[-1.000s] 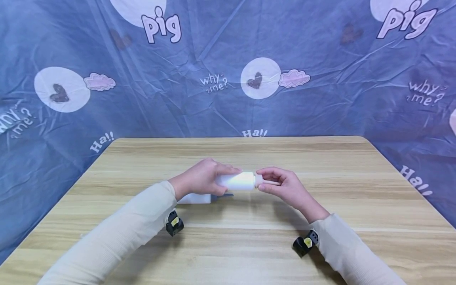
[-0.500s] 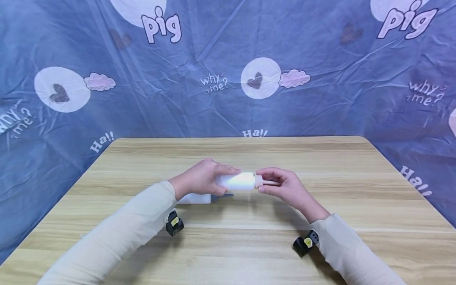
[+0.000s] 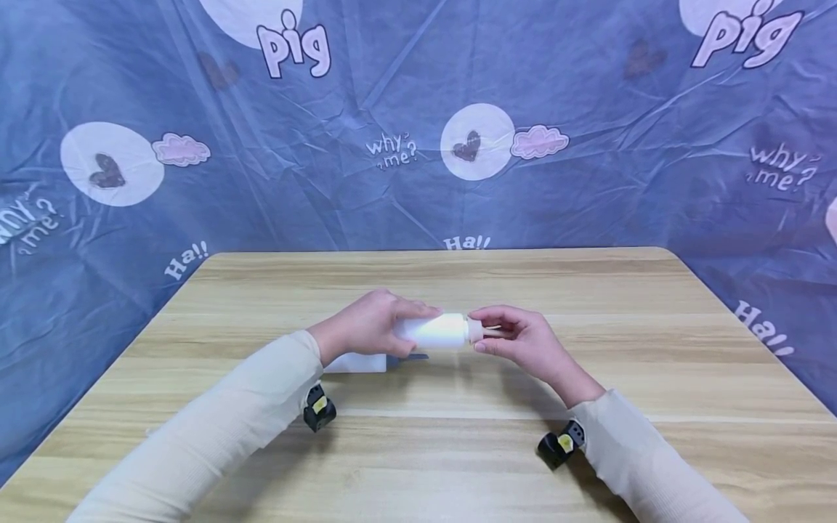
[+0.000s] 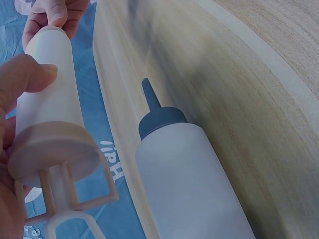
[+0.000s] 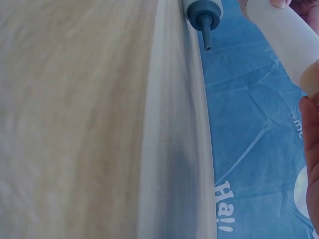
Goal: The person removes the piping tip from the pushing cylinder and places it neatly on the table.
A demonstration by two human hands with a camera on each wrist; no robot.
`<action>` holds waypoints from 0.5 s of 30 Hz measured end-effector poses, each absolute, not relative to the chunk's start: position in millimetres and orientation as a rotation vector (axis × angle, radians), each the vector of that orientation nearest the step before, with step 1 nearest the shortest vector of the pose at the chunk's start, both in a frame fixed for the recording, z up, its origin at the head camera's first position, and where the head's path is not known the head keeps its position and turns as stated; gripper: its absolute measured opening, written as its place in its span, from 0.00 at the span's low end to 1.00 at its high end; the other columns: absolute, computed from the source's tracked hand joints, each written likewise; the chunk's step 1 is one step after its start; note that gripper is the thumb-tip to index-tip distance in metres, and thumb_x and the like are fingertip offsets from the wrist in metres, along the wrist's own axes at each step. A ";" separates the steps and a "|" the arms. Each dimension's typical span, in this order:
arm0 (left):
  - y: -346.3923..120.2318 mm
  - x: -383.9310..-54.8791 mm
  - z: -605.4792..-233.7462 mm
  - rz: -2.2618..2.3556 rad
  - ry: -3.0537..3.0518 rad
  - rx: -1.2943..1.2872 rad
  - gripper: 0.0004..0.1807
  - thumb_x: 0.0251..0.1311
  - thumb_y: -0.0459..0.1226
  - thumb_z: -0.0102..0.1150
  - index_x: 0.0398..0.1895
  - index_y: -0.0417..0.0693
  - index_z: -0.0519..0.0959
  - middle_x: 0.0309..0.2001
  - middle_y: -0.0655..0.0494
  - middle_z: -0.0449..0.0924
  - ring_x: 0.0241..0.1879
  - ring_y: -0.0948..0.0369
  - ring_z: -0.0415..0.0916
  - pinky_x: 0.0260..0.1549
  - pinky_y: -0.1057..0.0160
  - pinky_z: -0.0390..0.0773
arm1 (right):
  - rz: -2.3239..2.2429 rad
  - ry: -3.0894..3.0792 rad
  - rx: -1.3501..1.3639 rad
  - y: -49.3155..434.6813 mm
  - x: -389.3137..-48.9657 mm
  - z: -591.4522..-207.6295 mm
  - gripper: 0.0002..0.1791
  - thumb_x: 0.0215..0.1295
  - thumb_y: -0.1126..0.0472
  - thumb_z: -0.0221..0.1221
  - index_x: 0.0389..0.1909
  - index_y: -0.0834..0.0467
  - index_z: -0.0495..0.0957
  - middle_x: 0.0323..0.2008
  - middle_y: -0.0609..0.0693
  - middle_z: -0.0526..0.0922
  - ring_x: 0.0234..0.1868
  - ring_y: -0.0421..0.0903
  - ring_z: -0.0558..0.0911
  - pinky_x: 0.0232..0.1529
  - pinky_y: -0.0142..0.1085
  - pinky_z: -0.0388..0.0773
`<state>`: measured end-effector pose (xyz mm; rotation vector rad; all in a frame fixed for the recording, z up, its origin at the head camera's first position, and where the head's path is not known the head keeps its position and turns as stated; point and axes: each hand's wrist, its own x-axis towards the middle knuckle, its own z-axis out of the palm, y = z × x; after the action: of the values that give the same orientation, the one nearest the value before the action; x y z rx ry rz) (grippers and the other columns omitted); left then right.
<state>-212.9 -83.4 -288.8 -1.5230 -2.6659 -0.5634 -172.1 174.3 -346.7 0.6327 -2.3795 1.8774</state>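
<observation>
My left hand (image 3: 369, 323) grips a white cylindrical bottle (image 3: 441, 330) lengthwise above the table, thumb along its side. At its right end, the thumb and fingers of my right hand (image 3: 519, 338) pinch the beige cap (image 3: 475, 330); thin beige prongs stick out from that cap toward the palm. In the left wrist view the bottle's near end wears a wide beige collar (image 4: 55, 149) with an open square-looped frame (image 4: 89, 201). A second bottle, a white squeeze bottle (image 4: 189, 179) with a blue-grey nozzle cap (image 4: 162, 121), lies below my left hand on the table.
The wood-grain table (image 3: 431, 472) runs back to a blue printed cloth (image 3: 314, 189) that hangs behind and at both sides. Black wrist cameras (image 3: 319, 408) sit below each sleeve, close over the tabletop.
Both hands stay where they were on the bottle. The beige piece beyond the cap shows as a single bar earlier and as separate prongs now, so the cap has turned.
</observation>
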 end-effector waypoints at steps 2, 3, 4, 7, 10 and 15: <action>-84.1 -213.2 -289.4 -0.568 -2.666 -1.525 0.30 0.44 0.37 0.67 0.56 0.48 0.76 0.54 0.51 0.78 0.46 0.58 0.80 0.39 0.67 0.77 | 1.875 -2.376 0.634 174.5 -172.0 -346.9 0.23 0.48 0.72 0.66 0.48 0.71 0.75 0.49 0.68 0.77 0.42 0.37 0.82 0.42 0.34 0.80; -84.6 -213.4 -289.6 -0.569 -2.667 -1.526 0.30 0.44 0.37 0.67 0.57 0.47 0.76 0.54 0.51 0.78 0.46 0.57 0.79 0.39 0.67 0.77 | 1.878 -2.373 0.632 174.6 -171.9 -347.2 0.24 0.47 0.73 0.66 0.48 0.71 0.75 0.49 0.68 0.77 0.42 0.37 0.82 0.42 0.34 0.80; -85.1 -213.6 -289.7 -0.571 -2.669 -1.525 0.30 0.44 0.37 0.67 0.57 0.47 0.75 0.54 0.51 0.77 0.46 0.57 0.79 0.39 0.67 0.77 | 1.880 -2.371 0.629 174.7 -171.8 -347.4 0.24 0.47 0.73 0.66 0.48 0.71 0.75 0.49 0.68 0.77 0.42 0.37 0.82 0.42 0.33 0.80; -87.1 -214.1 -289.0 -0.571 -2.683 -1.518 0.30 0.45 0.36 0.66 0.57 0.47 0.75 0.54 0.51 0.77 0.47 0.57 0.79 0.39 0.66 0.78 | 1.889 -2.363 0.619 174.9 -171.4 -347.7 0.24 0.47 0.74 0.66 0.48 0.72 0.74 0.49 0.69 0.77 0.42 0.37 0.82 0.42 0.33 0.80; -89.4 -215.1 -287.1 -0.573 -2.689 -1.504 0.30 0.46 0.36 0.66 0.57 0.47 0.75 0.55 0.51 0.77 0.48 0.56 0.79 0.40 0.65 0.78 | 1.884 -2.364 0.609 174.6 -170.9 -347.6 0.24 0.47 0.73 0.66 0.48 0.72 0.75 0.49 0.68 0.77 0.41 0.37 0.82 0.41 0.33 0.80; -93.1 -218.7 -285.0 -0.570 -2.663 -1.493 0.30 0.44 0.35 0.67 0.57 0.47 0.76 0.53 0.50 0.78 0.48 0.56 0.79 0.41 0.64 0.78 | 1.869 -2.360 0.606 173.9 -169.6 -346.9 0.24 0.47 0.74 0.66 0.48 0.72 0.75 0.48 0.68 0.77 0.41 0.36 0.82 0.41 0.33 0.80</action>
<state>-218.7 -93.1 -285.0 -1.4930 -2.6630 -0.5705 -169.6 173.9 -346.9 0.6064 -2.3604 1.8693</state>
